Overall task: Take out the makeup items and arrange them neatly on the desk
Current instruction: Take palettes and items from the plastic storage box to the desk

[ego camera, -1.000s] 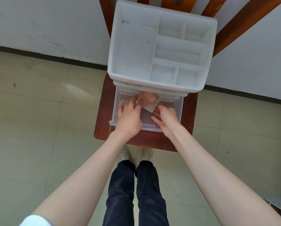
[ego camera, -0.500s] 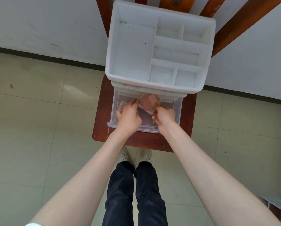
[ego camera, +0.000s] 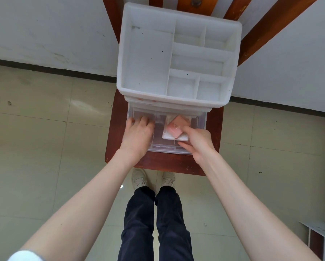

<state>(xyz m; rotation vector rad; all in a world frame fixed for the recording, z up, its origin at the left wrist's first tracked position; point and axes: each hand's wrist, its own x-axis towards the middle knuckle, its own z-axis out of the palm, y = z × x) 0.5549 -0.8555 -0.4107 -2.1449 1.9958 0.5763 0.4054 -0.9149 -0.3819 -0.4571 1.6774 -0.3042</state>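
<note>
We see white organizer [ego camera: 150,59] on wooden chair [ego camera: 118,117] | clear drawer [ego camera: 199,121] pulled out | left hand [ego camera: 137,136] reaching into drawer's left side (grip hidden, cannot tell) | right hand [ego camera: 197,140] pinching pink compact [ego camera: 175,129], inside drawer atop white pad [ego camera: 166,135]

Person seen from head cam: both forearms bare, left hand [ego camera: 137,135] and right hand [ego camera: 199,142] w/o gloves, rings or watch. White short sleeve w/ grey edge [ego camera: 24,256] just visible on left upper arm at bottom-left corner of view; right sleeve out of frame. Dark navy trousers [ego camera: 154,223], straight cut, ending at cream/off-white sneakers [ego camera: 139,178] w/ laces, one per foot.
</note>
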